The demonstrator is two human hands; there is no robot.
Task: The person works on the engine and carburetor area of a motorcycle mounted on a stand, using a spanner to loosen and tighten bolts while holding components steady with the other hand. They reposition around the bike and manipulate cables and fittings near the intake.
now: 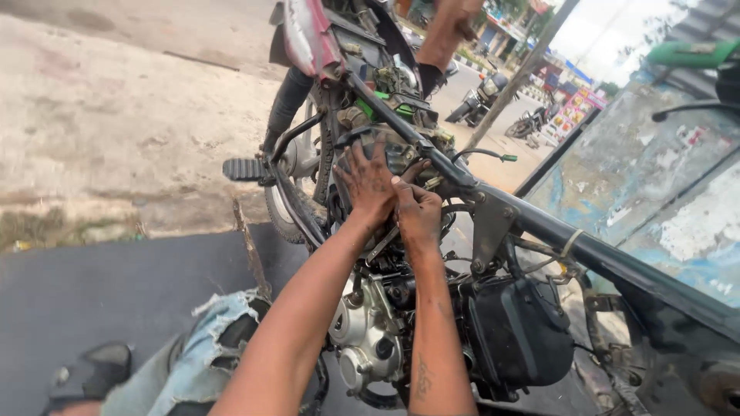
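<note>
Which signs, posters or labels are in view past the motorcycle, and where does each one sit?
Colourful banner: far roadside, upper right; upright rectangle in pink, yellow and white.
Blue shop signboard: above that banner; a narrow strip.
Torn poster remnants: pasted on the blue painted wall at right; ragged white patches.
No screens or packages show.

The left hand covers the engine part beneath its palm. The right hand hides its own fingertips. At twelve o'clock, another person's arm is cut off by the top edge.
</note>
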